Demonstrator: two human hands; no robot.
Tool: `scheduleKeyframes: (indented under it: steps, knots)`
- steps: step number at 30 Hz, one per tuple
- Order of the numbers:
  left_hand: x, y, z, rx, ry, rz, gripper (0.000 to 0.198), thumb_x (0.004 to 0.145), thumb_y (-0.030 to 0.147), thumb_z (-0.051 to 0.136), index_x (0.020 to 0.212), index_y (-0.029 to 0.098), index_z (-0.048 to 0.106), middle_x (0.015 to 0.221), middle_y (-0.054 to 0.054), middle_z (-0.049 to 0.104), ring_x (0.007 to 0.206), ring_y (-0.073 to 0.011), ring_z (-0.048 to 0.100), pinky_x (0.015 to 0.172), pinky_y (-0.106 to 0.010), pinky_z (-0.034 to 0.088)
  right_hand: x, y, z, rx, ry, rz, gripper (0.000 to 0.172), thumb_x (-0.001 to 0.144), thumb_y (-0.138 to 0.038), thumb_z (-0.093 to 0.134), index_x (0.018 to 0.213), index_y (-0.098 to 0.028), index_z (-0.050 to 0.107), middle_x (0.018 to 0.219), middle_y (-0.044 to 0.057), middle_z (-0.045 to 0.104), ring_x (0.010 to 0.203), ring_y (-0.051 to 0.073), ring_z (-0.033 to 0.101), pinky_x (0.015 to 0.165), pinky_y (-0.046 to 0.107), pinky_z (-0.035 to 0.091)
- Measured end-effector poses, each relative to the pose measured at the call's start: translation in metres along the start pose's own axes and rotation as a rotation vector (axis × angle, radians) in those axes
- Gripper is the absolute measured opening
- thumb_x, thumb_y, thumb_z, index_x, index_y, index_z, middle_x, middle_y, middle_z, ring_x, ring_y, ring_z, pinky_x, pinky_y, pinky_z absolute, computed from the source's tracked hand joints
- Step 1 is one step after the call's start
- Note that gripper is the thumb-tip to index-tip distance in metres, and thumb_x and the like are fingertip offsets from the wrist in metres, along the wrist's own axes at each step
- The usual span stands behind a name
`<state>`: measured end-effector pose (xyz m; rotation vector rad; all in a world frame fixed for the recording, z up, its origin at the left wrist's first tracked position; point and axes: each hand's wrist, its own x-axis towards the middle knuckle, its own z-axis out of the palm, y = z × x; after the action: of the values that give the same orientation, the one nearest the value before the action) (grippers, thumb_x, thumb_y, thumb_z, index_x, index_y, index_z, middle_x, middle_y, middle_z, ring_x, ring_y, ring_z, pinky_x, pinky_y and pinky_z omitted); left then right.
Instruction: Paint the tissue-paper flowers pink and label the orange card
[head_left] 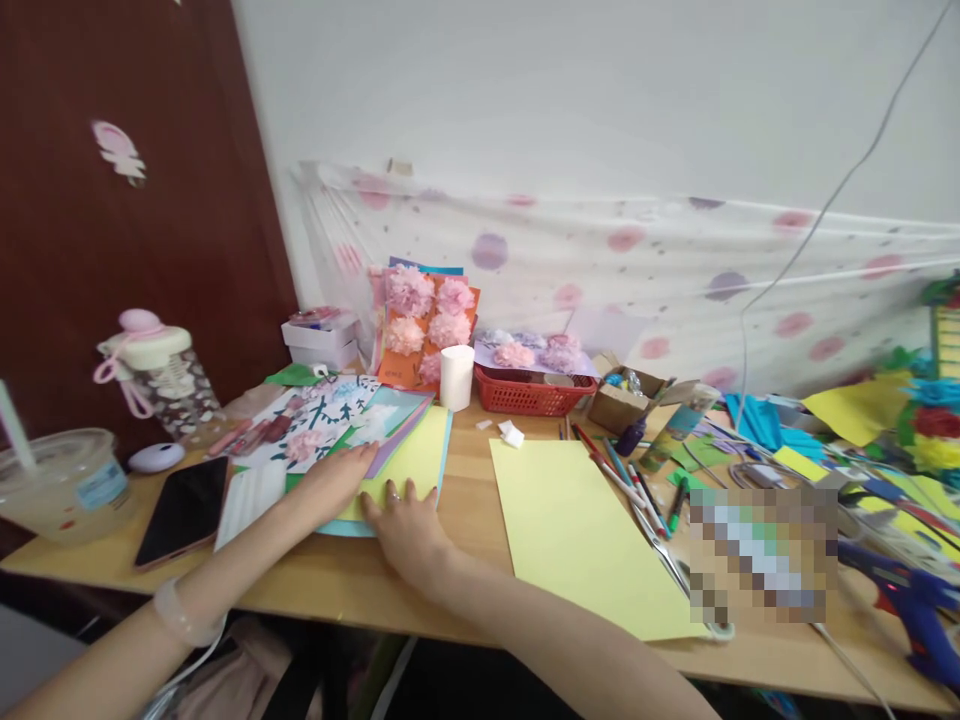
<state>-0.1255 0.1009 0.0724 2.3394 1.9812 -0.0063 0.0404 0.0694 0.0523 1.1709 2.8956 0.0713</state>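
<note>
My left hand (341,478) rests on a stack of coloured papers, near a purple sheet (397,437); its fingers are pressed together at the stack's edge, and whether they grip a sheet is hard to make out. Spread out flat, my right hand (407,525) lies on a yellow sheet (427,445) with light blue paper (349,528) under it. To the right, a separate yellow sheet (585,530) lies flat on the wooden table, untouched by either hand.
Left are a cup (64,490), bottle (169,375) and phone (184,510). Behind stand a white roll (456,378), paper flowers (409,290) and a red basket (532,397). Right are pens (611,475), scissors (664,550), a blue glue gun (911,595) and cables.
</note>
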Motion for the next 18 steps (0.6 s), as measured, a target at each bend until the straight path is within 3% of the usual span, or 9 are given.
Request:
scheduleKeyframes:
  steps: [7, 10, 14, 18]
  knots:
    - [0.001, 0.002, -0.006, 0.050, -0.027, -0.009, 0.060, 0.088, 0.000, 0.036, 0.147, 0.011, 0.041, 0.148, -0.016, 0.052, 0.133, -0.0253, 0.053, 0.111, -0.039, 0.040, -0.003, -0.015, 0.001, 0.025, 0.031, -0.070, 0.048, 0.102, -0.020, 0.037, 0.149, -0.018, 0.041, 0.149, 0.020, 0.049, 0.132, 0.042, 0.051, 0.093, 0.072, 0.050]
    - [0.002, 0.003, -0.007, 0.059, -0.027, -0.008, 0.059, 0.089, 0.001, 0.042, 0.147, 0.007, 0.039, 0.147, -0.019, 0.051, 0.131, -0.0276, 0.054, 0.109, -0.043, 0.042, 0.007, -0.009, 0.004, 0.024, 0.069, -0.079, 0.046, 0.102, -0.017, 0.034, 0.147, -0.018, 0.043, 0.147, 0.018, 0.052, 0.133, 0.039, 0.051, 0.096, 0.072, 0.049]
    - [0.001, 0.005, -0.007, 0.066, -0.018, 0.012, 0.050, 0.094, 0.010, 0.052, 0.143, 0.013, 0.044, 0.141, -0.015, 0.056, 0.125, -0.0260, 0.058, 0.104, -0.046, 0.048, 0.021, 0.000, 0.005, 0.031, 0.068, -0.048, 0.045, 0.102, -0.016, 0.034, 0.146, -0.017, 0.046, 0.145, 0.019, 0.054, 0.135, 0.040, 0.049, 0.100, 0.075, 0.043]
    - [0.002, 0.007, -0.003, 0.069, 0.004, 0.023, 0.044, 0.096, 0.019, 0.056, 0.139, 0.016, 0.049, 0.138, -0.013, 0.058, 0.122, -0.0260, 0.060, 0.102, -0.049, 0.050, 0.016, -0.003, 0.003, 0.033, 0.036, -0.023, 0.046, 0.101, -0.015, 0.036, 0.146, -0.016, 0.048, 0.146, 0.022, 0.052, 0.134, 0.042, 0.049, 0.099, 0.073, 0.044]
